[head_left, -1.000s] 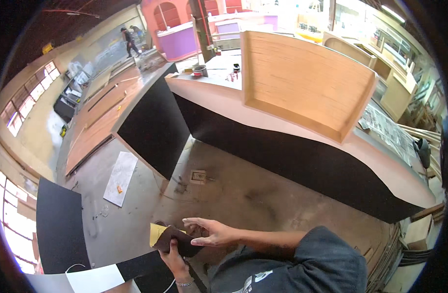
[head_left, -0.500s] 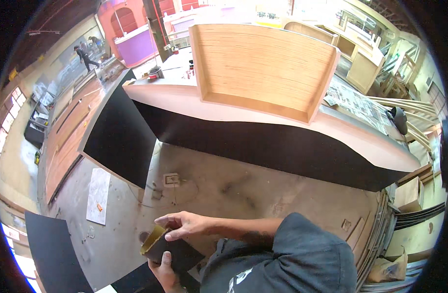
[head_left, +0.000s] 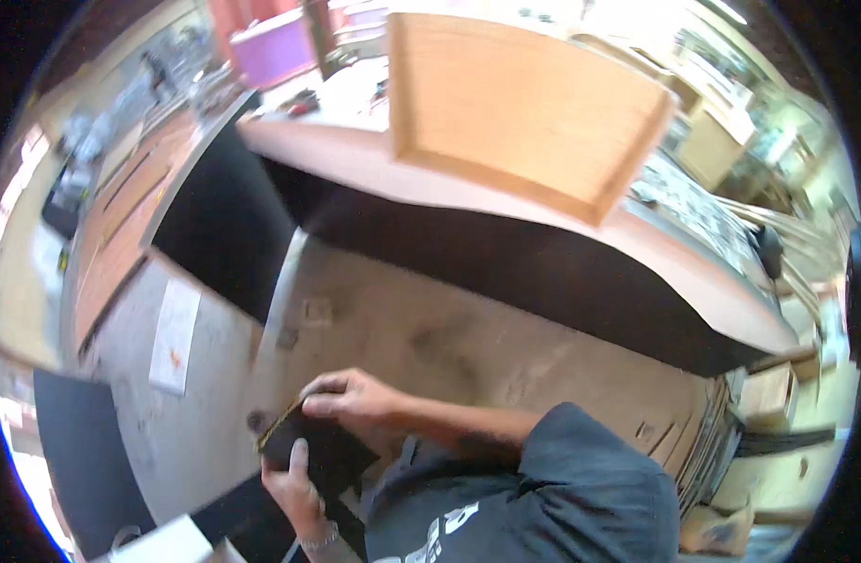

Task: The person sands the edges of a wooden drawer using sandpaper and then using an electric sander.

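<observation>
A black sheet of sandpaper [head_left: 329,457] with a yellow-brown back is held in front of my body, low in the view. My right hand [head_left: 348,398] grips its upper edge, fingers bent over the side where a thin strip of the back shows. From below, my left hand [head_left: 294,490] holds the sheet, with the thumb lying on the black face and the other fingers hidden behind it. A band circles my left wrist.
Ahead stands a long curved counter [head_left: 468,249] with black panels, bearing a wooden tray-like box [head_left: 529,113]. Its black side panel [head_left: 226,230] reaches toward me at left. A white board [head_left: 176,336] lies on the floor; wooden strips [head_left: 670,439] lie at right. A person is far off at upper left.
The sandpaper's curled yellow-brown flap has flattened to a narrow edge under my right hand. Both hands have shifted slightly left, and the whole view has tilted and blurred.
</observation>
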Demonstrator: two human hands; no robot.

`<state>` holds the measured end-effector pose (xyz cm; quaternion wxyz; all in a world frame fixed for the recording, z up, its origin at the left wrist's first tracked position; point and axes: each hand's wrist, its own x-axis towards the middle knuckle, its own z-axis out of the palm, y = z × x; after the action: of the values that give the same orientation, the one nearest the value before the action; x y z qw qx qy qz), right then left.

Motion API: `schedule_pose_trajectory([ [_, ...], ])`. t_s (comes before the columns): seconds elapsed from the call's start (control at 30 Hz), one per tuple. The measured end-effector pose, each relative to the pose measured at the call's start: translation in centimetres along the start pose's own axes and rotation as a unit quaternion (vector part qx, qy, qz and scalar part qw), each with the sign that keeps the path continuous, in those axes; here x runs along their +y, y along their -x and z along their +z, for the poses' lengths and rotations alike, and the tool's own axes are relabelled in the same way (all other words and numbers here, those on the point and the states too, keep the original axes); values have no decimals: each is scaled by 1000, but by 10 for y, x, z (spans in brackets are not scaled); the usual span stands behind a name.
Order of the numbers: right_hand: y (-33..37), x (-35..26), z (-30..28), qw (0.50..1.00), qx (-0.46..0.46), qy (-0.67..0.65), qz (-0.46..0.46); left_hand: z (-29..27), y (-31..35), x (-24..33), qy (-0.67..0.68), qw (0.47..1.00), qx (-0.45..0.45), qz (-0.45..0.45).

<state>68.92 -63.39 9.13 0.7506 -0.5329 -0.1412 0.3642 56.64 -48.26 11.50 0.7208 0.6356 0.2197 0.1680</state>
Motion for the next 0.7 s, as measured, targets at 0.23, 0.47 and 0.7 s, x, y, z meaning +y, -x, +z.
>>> schedule_pose_trajectory([
  [0.23, 5, -12, -7, 998, 40, -34, -25, 7, -1, 11, -11, 1000, -19, -8],
  [0.47, 3, -7, 0, 996, 11, -77, -35, -4, 5, 9, -15, 1000, -12, 6],
  [0.7, 1, -5, 3, 997, 20, -49, -49, -7, 7, 9, -12, 1000, -20, -4],
])
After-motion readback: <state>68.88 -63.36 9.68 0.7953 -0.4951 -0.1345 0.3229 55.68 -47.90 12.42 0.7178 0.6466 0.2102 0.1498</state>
